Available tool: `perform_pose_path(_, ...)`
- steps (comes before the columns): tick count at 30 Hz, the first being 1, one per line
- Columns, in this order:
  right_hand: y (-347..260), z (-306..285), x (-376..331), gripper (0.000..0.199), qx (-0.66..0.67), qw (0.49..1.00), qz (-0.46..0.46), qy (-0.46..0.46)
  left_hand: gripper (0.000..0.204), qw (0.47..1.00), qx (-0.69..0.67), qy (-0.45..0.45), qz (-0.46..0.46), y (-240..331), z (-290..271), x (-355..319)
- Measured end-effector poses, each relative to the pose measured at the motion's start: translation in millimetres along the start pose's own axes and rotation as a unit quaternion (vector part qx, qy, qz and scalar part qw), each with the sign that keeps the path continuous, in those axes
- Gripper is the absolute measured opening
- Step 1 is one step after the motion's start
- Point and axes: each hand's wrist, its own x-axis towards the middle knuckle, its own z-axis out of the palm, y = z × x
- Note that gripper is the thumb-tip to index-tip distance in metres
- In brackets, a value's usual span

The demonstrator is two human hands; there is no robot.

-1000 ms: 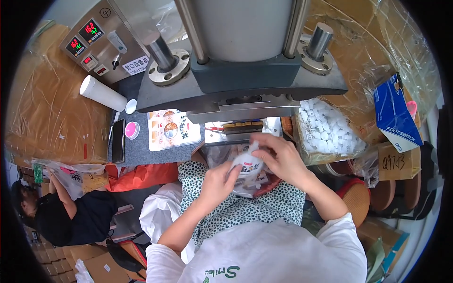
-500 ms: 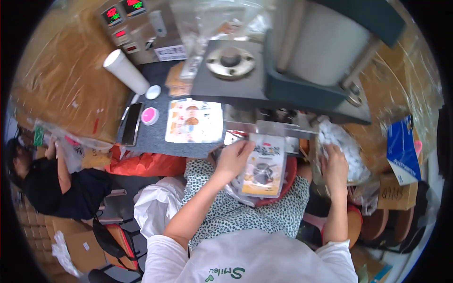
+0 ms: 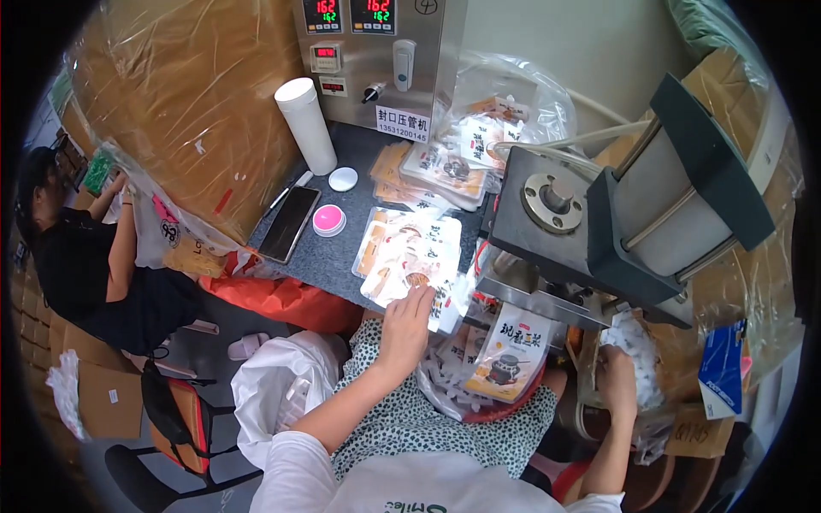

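My left hand [image 3: 405, 332] is at the table's front edge, fingers closed on the near edge of a flat printed pouch [image 3: 409, 256]. That pouch lies on top of a small pile. My right hand [image 3: 617, 378] is at a bag of small white plastic pieces [image 3: 634, 346], fingers curled in among them; what they hold is hidden. Between my hands, another printed pouch [image 3: 509, 355] hangs upright below the pressing machine [image 3: 547, 227], over a red basin [image 3: 492, 416] in my lap. More pouches and white pieces lie in the basin.
A phone [image 3: 291, 224], a pink-topped round tub [image 3: 328, 220], a white lid [image 3: 343, 179] and a white bottle [image 3: 306, 126] stand left on the table. Behind are more pouches [image 3: 445, 171] and a control box [image 3: 376, 77]. Another person [image 3: 85, 248] works at far left.
My left hand has left the pouch at the machine and moved left onto the pile on the table. My right hand stays by the white pieces. The head view has shifted.
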Motion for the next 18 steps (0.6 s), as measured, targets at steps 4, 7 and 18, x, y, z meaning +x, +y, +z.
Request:
perform_pose_path(4,11,1,-3,0.015,0.047,0.994,0.034,0.093,0.044,0.997,-0.077,-0.005,-0.012,5,-21,3)
perform_pose_path(7,-22,-14,-9,0.013,0.333,0.935,0.062,0.103,0.036,0.993,-0.108,-0.003,-0.037,28,-44,4)
perform_pose_path(18,-99,1,-12,0.014,0.401,0.901,-0.166,-0.004,0.024,0.974,-0.181,-0.134,0.040,100,-49,1)
